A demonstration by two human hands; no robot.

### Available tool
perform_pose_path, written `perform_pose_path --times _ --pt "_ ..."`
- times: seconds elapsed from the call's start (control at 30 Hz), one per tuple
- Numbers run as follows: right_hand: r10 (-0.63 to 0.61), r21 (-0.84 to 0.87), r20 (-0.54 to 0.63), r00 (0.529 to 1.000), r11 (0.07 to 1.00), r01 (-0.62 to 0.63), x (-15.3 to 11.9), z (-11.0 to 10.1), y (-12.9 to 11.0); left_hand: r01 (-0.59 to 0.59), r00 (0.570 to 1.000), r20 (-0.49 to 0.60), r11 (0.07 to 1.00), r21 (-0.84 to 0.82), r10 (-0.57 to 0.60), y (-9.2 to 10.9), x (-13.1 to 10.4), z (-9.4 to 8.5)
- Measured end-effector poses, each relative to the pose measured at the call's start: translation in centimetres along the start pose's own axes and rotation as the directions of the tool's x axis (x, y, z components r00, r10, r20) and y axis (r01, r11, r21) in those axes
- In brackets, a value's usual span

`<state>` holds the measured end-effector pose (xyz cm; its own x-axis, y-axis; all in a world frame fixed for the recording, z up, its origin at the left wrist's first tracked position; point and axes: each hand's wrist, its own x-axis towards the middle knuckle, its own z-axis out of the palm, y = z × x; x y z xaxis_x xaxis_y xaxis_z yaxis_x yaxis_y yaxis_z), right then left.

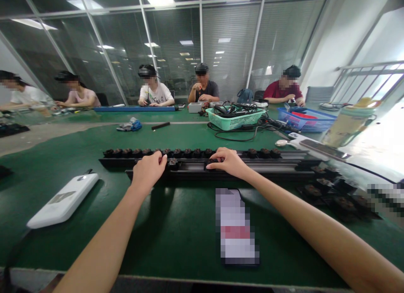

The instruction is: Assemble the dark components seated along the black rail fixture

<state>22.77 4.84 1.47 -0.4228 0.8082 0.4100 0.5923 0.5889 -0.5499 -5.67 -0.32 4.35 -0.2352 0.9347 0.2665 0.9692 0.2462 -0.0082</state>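
Observation:
Two long black channel-shaped rails lie side by side across the table. The front rail is under both my hands. Over its left part my left hand is closed, fingers curled downward; what they grip is hidden. Just right of those fingers, a small black part with a round brownish centre sits in the channel. My right hand pinches a similar small black part at the middle of the front rail. Behind, the back rail carries a row of several such parts, with a gap near my right hand.
More black parts lie at the right. A phone is near the front edge, a white power bank at left. Farther back are a green basket of cables, a blue basket and several people seated opposite.

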Motion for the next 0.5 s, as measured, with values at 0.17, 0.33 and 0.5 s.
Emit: perform_pose_path --times 0.17,0.33,0.5 --pt "0.01 -0.035 0.015 1.0 0.999 -0.01 0.0 -0.2 -0.3 -0.003 1.0 0.003 1.0 -0.009 0.003 0.0 0.1 0.0" --pt "0.012 -0.07 0.033 0.999 0.997 -0.01 -0.1 -0.6 -0.5 -0.01 1.0 0.004 1.0 -0.014 0.01 0.0 0.2 0.1" --pt "-0.005 -0.095 0.057 0.998 0.995 0.01 -0.1 -1.1 -0.6 -0.013 1.0 0.008 1.0 -0.02 0.013 0.0 0.2 0.1"
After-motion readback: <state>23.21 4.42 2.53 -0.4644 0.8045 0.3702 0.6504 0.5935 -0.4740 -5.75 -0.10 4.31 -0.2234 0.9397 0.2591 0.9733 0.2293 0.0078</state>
